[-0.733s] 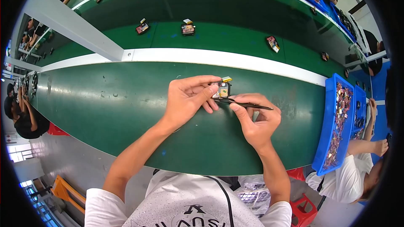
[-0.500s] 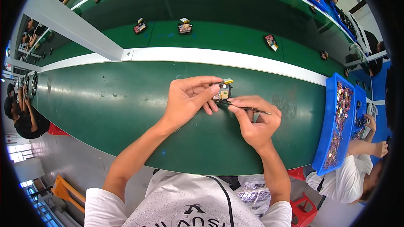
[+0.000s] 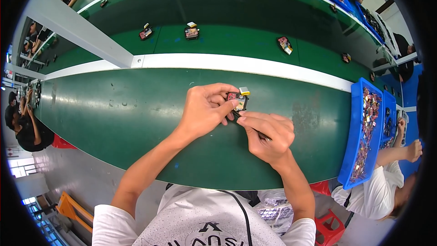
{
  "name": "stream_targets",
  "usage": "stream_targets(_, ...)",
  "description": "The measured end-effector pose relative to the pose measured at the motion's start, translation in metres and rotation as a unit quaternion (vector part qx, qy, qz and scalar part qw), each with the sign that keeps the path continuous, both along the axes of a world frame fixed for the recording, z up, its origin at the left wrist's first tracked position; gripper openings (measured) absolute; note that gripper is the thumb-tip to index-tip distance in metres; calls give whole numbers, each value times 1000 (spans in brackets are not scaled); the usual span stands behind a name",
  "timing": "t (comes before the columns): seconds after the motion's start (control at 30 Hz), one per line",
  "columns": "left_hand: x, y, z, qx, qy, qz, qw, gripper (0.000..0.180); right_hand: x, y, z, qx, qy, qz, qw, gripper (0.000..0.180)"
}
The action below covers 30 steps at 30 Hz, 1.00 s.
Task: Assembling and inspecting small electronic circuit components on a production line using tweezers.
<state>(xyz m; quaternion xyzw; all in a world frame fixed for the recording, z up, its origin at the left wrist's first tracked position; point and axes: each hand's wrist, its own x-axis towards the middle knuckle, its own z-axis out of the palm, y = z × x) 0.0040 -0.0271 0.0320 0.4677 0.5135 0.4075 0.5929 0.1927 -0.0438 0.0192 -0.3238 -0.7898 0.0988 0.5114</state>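
Above the green table my left hand [image 3: 205,109] pinches a small black device housing [image 3: 246,103] between thumb and fingers. A reddish circuit board shows inside it, partly under my thumb. A silver battery with yellow tape [image 3: 244,91] sticks out past its far edge. My right hand [image 3: 269,135] is closed around slim black tweezers [image 3: 264,136], mostly hidden by my fingers. Their tip end reaches the near side of the housing, close to my left fingertips; whether it touches the board I cannot tell.
Beyond a white rail [image 3: 236,63] runs a green conveyor belt [image 3: 218,45] carrying similar housings [image 3: 192,32]. A blue bin [image 3: 348,164] of small wired parts stands at the table's right end. Beside it sits a person in a white shirt [image 3: 368,196]. A grey post [image 3: 86,27] rises at left.
My right hand has shifted left and turned, so the tweezers stand steeper and less shows. The held housing has tilted and moved slightly left. Housings on the belt have moved left.
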Motion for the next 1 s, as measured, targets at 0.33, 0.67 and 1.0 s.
stream_targets(0.33,3,73,9,96,78,14,992,17,3,-3,24,-81,128,-87,985,16)
stream_targets(0.67,-52,126,2,362,389,240,813,23,18,-1,28,-82,112,-85,987,19)
stream_targets(1.0,-103,123,-1,55,459,230,856,44,13,-9,27,-78,89,-55,991,21)
